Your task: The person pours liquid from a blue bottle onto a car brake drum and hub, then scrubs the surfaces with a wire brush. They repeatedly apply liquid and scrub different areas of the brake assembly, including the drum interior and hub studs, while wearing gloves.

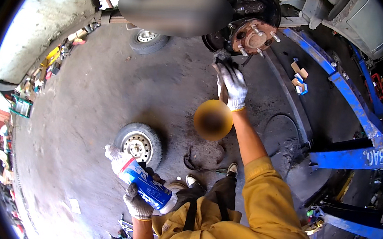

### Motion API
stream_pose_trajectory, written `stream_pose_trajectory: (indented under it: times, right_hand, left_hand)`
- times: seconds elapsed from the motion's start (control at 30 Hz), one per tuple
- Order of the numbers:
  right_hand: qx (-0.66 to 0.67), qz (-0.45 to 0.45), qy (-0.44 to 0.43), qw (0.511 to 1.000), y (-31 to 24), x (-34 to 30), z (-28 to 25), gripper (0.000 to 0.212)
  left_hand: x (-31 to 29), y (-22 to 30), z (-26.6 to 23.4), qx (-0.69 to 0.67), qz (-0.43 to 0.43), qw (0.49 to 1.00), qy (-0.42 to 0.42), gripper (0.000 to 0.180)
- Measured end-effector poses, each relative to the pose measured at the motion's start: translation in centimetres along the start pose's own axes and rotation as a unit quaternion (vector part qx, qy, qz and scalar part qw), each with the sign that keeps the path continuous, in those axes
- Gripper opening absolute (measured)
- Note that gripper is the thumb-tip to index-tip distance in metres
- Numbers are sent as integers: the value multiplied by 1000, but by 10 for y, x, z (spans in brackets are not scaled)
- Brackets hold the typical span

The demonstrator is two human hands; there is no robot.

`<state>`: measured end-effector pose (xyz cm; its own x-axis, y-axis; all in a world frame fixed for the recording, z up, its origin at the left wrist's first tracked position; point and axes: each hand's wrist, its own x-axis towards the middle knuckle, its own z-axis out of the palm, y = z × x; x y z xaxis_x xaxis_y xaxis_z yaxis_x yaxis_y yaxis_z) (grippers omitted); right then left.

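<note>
Left hand (139, 205) wraps round blue-and-white container (143, 182) — contents hidden; right hand (234, 87) clasps brush-like tool (222, 55) — dark head near rusty hub (256, 39).

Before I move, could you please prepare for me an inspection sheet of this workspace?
Surface: grey floor, with dark stains.
Job's things: rusty hub with bare studs, no wheel mounted; blue-and-white container, tilted; brown handle.
Clutter: small boxes on the floor at the right; mixed items along the left side.
Left hand: gloved, gripping the container.
Right hand: gloved, closed on the handle, near the hub; contact with the hub unclear.
Cables: nothing seen clearly.
Surroundings: nearer wheel and farther wheel on the floor; blue metal beam at the right.
</note>
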<state>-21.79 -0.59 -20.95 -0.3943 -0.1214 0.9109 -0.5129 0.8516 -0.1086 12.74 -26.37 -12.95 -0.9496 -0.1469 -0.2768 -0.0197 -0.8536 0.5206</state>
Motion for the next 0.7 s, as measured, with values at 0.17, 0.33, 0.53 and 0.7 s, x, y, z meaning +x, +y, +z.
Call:
stream_pose_trajectory:
  times: [0.17,0.33,0.53,0.7]
  right_hand:
    - [18,37,12,999,18,-21,14,41]
    - [404,210,59,889,50,-38,16,24]
    - [232,255,181,921,-4,1,17,25]
    - [106,77,222,966,-49,31,19,17]
  left_hand:
    - [-1,1,-4,33,13,999,22,79]
    - [-7,2,-7,21,28,999,27,78]
    - [-9,1,-17,46,19,998,46,80]
    - [2,3,-14,65,-13,998,18,81]
